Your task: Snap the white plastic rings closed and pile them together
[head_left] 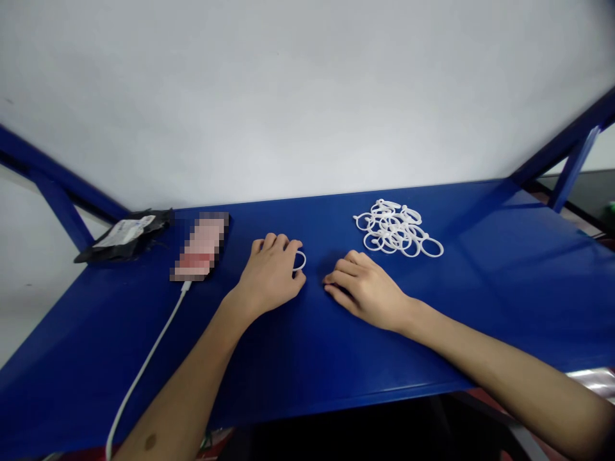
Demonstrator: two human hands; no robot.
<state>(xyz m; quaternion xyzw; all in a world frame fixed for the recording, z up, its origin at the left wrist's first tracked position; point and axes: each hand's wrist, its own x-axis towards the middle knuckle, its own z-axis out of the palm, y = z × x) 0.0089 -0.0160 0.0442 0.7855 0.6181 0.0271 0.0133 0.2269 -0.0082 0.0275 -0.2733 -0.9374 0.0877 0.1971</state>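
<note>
My left hand [271, 274] rests palm down on the blue table, with its fingers bent over a white plastic ring [303, 261]. Part of this ring shows between the thumb and index finger; the rest is hidden under the hand. To the right, my right hand [361, 287] lies on the table with its fingers curled and the fingertips close to the thumb. Nothing shows in it, though its palm is out of sight. Beyond the right hand is a loose pile of several white rings [398, 229], each with a small knob.
A phone [198, 248] with a blurred screen lies left of my left hand. Its white cable [148, 358] runs over the front edge. At the back left sits a black plastic bag [125, 235] with a pale label. Blue metal struts [574, 168] flank the table [307, 365], and a pale wall stands behind.
</note>
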